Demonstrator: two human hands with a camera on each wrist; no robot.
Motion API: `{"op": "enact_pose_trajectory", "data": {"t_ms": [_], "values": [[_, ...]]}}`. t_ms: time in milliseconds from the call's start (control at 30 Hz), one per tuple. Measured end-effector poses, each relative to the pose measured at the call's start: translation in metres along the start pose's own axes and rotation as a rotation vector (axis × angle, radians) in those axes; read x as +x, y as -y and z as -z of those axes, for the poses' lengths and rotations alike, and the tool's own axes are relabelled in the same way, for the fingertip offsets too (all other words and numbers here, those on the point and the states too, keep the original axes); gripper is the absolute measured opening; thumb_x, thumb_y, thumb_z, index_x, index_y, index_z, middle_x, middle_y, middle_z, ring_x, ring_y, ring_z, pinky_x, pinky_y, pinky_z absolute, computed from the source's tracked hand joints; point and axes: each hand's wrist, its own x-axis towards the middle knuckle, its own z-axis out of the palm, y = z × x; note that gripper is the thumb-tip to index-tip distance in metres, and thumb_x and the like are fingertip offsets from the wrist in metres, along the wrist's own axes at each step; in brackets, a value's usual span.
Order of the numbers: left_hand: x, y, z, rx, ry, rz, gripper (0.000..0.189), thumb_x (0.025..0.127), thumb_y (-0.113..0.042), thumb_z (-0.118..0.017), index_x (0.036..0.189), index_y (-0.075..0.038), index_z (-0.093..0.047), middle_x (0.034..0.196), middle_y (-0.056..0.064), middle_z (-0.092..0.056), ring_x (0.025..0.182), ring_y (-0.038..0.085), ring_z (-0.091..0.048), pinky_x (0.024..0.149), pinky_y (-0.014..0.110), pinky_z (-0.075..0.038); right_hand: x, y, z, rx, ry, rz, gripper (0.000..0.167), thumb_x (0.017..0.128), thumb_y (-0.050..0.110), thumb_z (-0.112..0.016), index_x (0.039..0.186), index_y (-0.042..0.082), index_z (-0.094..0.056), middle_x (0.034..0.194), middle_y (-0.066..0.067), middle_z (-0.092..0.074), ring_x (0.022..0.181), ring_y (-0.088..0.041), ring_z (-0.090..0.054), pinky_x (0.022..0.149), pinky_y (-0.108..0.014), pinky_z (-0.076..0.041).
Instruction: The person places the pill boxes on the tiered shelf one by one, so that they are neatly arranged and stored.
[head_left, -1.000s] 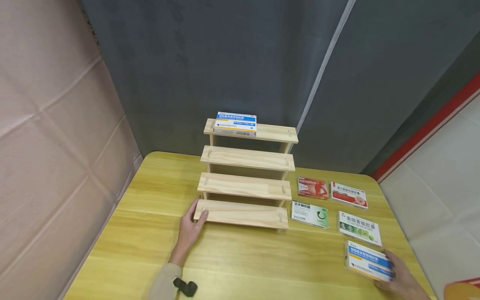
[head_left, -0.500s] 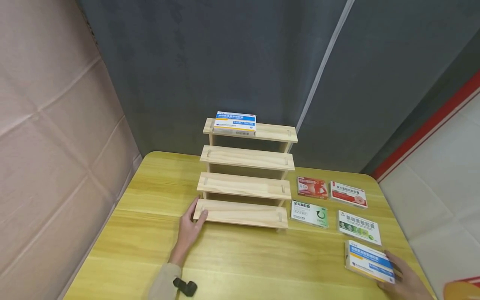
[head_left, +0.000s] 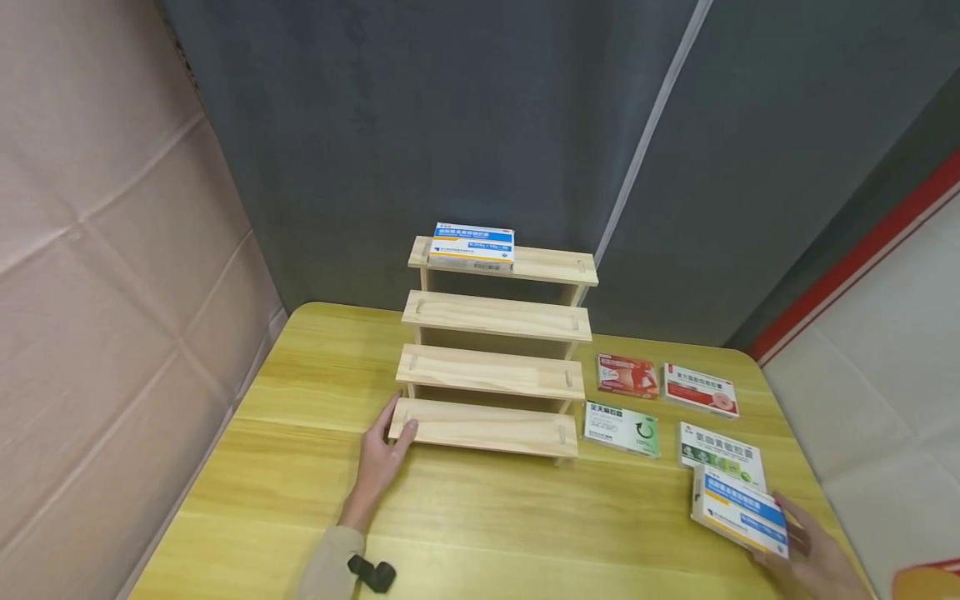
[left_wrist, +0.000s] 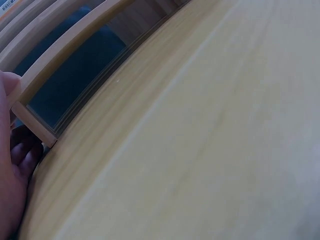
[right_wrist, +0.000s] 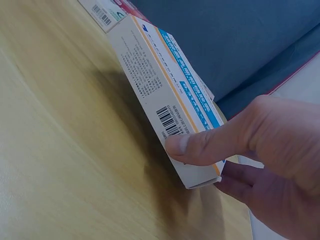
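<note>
The work looks to be at an early stage; one blue-and-white box [head_left: 472,247] lies flat on the top, farthest tier of the wooden rack [head_left: 489,427], towards its left end; a second box of like print, the held box [head_left: 741,510], is in the right hand [head_left: 813,557] at the near right; the thumb presses its barcode side and the fingers go round behind, and the shadow beneath suggests it is lifted and tilted above the table [head_left: 525,529]; it partly covers the green-banded box [head_left: 718,450] in the head view, though whether the two touch I cannot tell.

Four boxes lie on the table right of the rack, seemingly yet to be handled; the red box [head_left: 627,377] and the red-and-white box [head_left: 701,390] are farther off, the arrow-marked box [head_left: 620,428] nearer on the left, the green-banded one nearer on the right; meanwhile the left hand [head_left: 380,454] grips the left end of the lowest, nearest tier, thumb on top, perhaps to steady it.
</note>
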Motion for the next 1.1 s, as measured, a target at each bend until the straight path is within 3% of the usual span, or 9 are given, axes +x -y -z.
{"op": "enact_pose_trajectory", "data": {"t_ms": [267, 433, 500, 667, 833, 867, 967, 1000, 1100], "values": [[0.000, 0.001, 0.000, -0.011, -0.002, -0.015, 0.062, 0.101, -0.019, -0.064, 0.156, -0.008, -0.038, 0.163, 0.017, -0.035, 0.152, 0.039, -0.029, 0.125, 0.046, -0.025, -0.005, 0.004, 0.001, -0.039, -0.111, 0.184, 0.112, 0.082, 0.025, -0.085, 0.157, -0.009, -0.010, 0.150, -0.046, -0.026, 0.126, -0.065, -0.037, 0.095, -0.073, -0.042], [0.000, 0.003, -0.001, -0.005, -0.005, -0.020, 0.061, 0.101, -0.023, -0.063, 0.156, -0.009, -0.039, 0.163, 0.015, -0.035, 0.152, 0.036, -0.030, 0.125, 0.042, -0.024, -0.004, 0.005, 0.001, -0.049, -0.140, 0.226, 0.109, 0.084, 0.023, -0.083, 0.157, -0.010, -0.009, 0.149, -0.047, -0.028, 0.125, -0.063, -0.036, 0.094, -0.073, -0.042], [-0.001, 0.003, -0.001, -0.001, -0.007, -0.023, 0.061, 0.102, -0.024, -0.063, 0.156, -0.010, -0.039, 0.163, 0.015, -0.035, 0.152, 0.037, -0.029, 0.125, 0.043, -0.024, -0.003, 0.007, 0.001, -0.057, -0.163, 0.248, 0.108, 0.083, 0.022, -0.084, 0.157, -0.010, -0.011, 0.149, -0.046, -0.029, 0.127, -0.063, -0.035, 0.097, -0.054, -0.050], [-0.001, 0.004, 0.000, 0.004, -0.015, -0.023, 0.060, 0.102, -0.024, -0.063, 0.156, -0.010, -0.039, 0.163, 0.016, -0.036, 0.152, 0.038, -0.030, 0.124, 0.047, -0.024, -0.002, 0.015, 0.003, -0.088, -0.202, 0.294, 0.108, 0.082, 0.021, -0.085, 0.157, -0.009, -0.014, 0.148, -0.045, -0.033, 0.131, -0.064, -0.033, 0.089, -0.022, -0.052], [-0.001, 0.003, 0.000, 0.002, -0.011, -0.017, 0.061, 0.102, -0.025, -0.062, 0.156, -0.010, -0.039, 0.163, 0.015, -0.035, 0.152, 0.037, -0.030, 0.125, 0.046, -0.024, -0.002, 0.023, 0.004, -0.092, -0.212, 0.316, 0.105, 0.084, 0.020, -0.083, 0.156, -0.011, -0.014, 0.146, -0.045, -0.033, 0.133, -0.060, -0.033, 0.094, -0.009, -0.046], [-0.001, 0.003, 0.000, 0.002, -0.011, -0.018, 0.061, 0.102, -0.025, -0.062, 0.156, -0.011, -0.039, 0.163, 0.015, -0.035, 0.152, 0.037, -0.029, 0.125, 0.046, -0.024, -0.002, 0.024, 0.003, -0.098, -0.222, 0.322, 0.104, 0.084, 0.020, -0.084, 0.156, -0.010, -0.016, 0.146, -0.044, -0.035, 0.132, -0.057, -0.035, 0.084, 0.001, -0.039], [0.000, 0.003, -0.001, -0.001, -0.012, -0.024, 0.061, 0.102, -0.023, -0.063, 0.156, -0.010, -0.039, 0.163, 0.015, -0.035, 0.152, 0.038, -0.029, 0.124, 0.046, -0.024, -0.002, 0.027, 0.002, -0.089, -0.254, 0.365, 0.099, 0.085, 0.017, -0.083, 0.155, -0.011, -0.019, 0.145, -0.044, -0.035, 0.127, -0.051, -0.039, 0.085, 0.007, -0.032], [0.000, 0.003, -0.001, -0.003, -0.012, -0.027, 0.061, 0.102, -0.023, -0.063, 0.156, -0.010, -0.039, 0.163, 0.015, -0.035, 0.152, 0.038, -0.029, 0.124, 0.046, -0.024, -0.002, 0.027, 0.002, -0.092, -0.273, 0.379, 0.098, 0.084, 0.016, -0.083, 0.155, -0.011, -0.021, 0.145, -0.042, -0.037, 0.125, -0.045, -0.041, 0.077, 0.009, -0.023], [0.000, 0.003, 0.000, -0.009, -0.010, -0.031, 0.061, 0.101, -0.021, -0.063, 0.155, -0.008, -0.039, 0.163, 0.016, -0.035, 0.152, 0.038, -0.029, 0.124, 0.045, -0.023, -0.001, 0.028, 0.002, -0.084, -0.318, 0.423, 0.096, 0.082, 0.014, -0.085, 0.153, -0.011, -0.026, 0.143, -0.040, -0.039, 0.118, -0.007, -0.045, 0.077, 0.010, -0.022]]}}
